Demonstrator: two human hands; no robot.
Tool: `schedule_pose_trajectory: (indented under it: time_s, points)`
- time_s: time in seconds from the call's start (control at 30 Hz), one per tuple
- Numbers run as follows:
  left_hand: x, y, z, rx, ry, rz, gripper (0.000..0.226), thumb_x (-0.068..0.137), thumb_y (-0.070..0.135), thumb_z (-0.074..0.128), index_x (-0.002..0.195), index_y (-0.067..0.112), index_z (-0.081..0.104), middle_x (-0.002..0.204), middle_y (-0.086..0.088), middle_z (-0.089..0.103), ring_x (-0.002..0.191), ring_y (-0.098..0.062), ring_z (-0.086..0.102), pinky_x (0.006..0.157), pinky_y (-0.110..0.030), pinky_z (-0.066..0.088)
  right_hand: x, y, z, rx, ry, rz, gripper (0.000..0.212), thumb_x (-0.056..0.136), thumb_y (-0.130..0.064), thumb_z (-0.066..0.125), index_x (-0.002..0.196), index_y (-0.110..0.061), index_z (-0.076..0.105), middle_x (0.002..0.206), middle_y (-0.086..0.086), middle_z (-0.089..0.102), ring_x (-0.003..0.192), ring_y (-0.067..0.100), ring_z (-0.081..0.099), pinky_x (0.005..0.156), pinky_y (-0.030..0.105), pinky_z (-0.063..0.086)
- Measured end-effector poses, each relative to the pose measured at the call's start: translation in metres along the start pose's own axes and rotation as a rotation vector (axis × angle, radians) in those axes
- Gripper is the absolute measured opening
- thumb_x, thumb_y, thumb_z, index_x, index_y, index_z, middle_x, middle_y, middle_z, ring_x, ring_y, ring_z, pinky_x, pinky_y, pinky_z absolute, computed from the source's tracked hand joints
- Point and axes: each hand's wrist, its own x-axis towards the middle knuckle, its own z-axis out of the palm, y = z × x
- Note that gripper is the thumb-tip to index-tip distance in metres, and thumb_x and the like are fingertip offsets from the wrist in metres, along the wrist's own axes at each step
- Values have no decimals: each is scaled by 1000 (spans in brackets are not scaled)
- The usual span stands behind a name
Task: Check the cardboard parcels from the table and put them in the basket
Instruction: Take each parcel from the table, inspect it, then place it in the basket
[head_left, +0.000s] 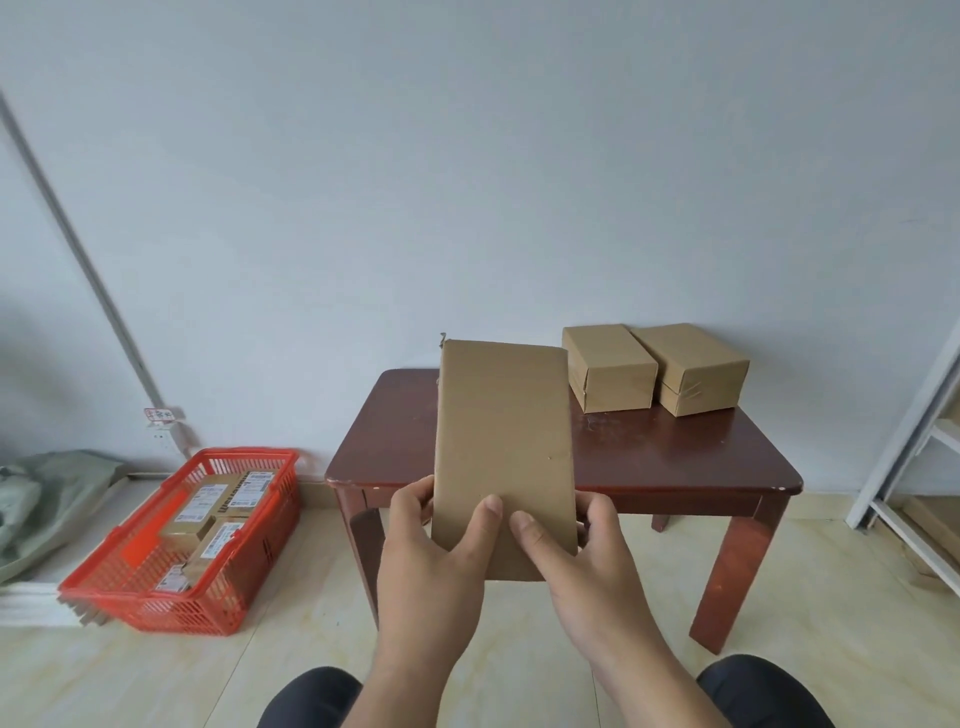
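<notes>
A flat, oblong cardboard parcel of plain matte brown stands on end in the air in front of the surface, its broad blank face turned to the camera and its top corners slightly rounded. Both hands clamp its lower end: the left hand wraps the left edge with the thumb laid across the face, and the right hand grips the right edge, thumb likewise pressed on the face, the two thumbs lying near each other.

Behind it, the surface is a low, dark reddish-brown wooden top with a glossy finish, rounded corners and square legs. At its far right stand two more cardboard parcels, the nearer box and the farther box, blocky in shape, touching side by side and sealed with clear tape that wrinkles at their ends.

On the pale tiled floor to the left sits a red plastic basket with lattice walls, holding several small brown labelled parcels with white printed stickers. A crumpled grey-green sack lies beyond it against the plain white wall. A white metal frame stands at the right edge. Dark-clothed knees show at the bottom.
</notes>
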Motion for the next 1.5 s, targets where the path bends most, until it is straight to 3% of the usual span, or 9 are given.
schedule_pose_trajectory:
  time_s: [0.1,0.23,0.43,0.57,0.7,0.9,1.23,1.4,1.5]
  points:
    - [-4,4,1,-8,9,3,42,85,44,82,117,37,56,113,21,67,96,14,63,77,-20,53,0,-3,0,19,-17,-27,47,90,-32,83,130,-36,60,118,-9,76,102,2,73,82,22,58]
    - [-10,3,1,-1,-29,36,53,86,37,83,131,35,55,117,24,63,104,17,59,77,-10,52,3,-6,1,-37,9,-71,60,74,-66,77,127,-42,68,123,-9,73,110,6,72,98,40,59]
    - [-6,9,-2,71,-26,61,46,84,48,78,126,45,61,116,19,55,109,10,52,96,-29,53,0,-4,4,-63,61,-86,75,65,-79,74,128,-38,68,125,-8,71,111,8,71,97,43,60]
    - [-3,8,-2,50,9,13,40,85,55,78,120,42,63,114,17,54,109,0,58,94,-34,56,-4,-2,6,-39,56,-72,69,68,-73,80,127,-40,65,123,-9,71,109,8,72,95,42,60]
    - [-9,5,-2,71,-19,6,50,85,57,77,127,39,57,119,22,50,112,7,54,86,-17,48,-2,-9,3,-31,60,-35,37,86,-46,83,116,-37,64,105,-15,77,92,-1,72,84,33,58]
    - [-10,7,-3,10,-61,-26,62,80,56,83,132,36,55,122,22,65,105,6,66,87,-29,60,-2,-21,2,-76,97,-42,38,86,-54,79,111,-29,64,99,-13,75,80,-7,68,72,26,52]
    - [-2,12,-3,55,-12,22,75,67,83,67,129,42,62,120,18,59,112,2,58,94,-41,59,-4,-22,0,-138,29,-76,71,77,-71,77,139,-44,58,124,-20,72,113,2,69,98,40,58]
    - [-5,12,-1,85,-31,36,69,69,76,70,130,45,60,122,19,58,116,-1,59,95,-38,58,-1,-29,-1,-166,71,-71,32,86,-61,76,109,-39,73,102,-20,77,98,3,72,90,39,60]
    - [-2,15,-2,49,-33,3,51,77,68,75,120,44,62,120,17,67,109,-4,66,88,-35,60,-2,-27,-1,-177,77,-63,34,85,-64,76,106,-38,72,101,-18,77,96,3,72,86,37,60]
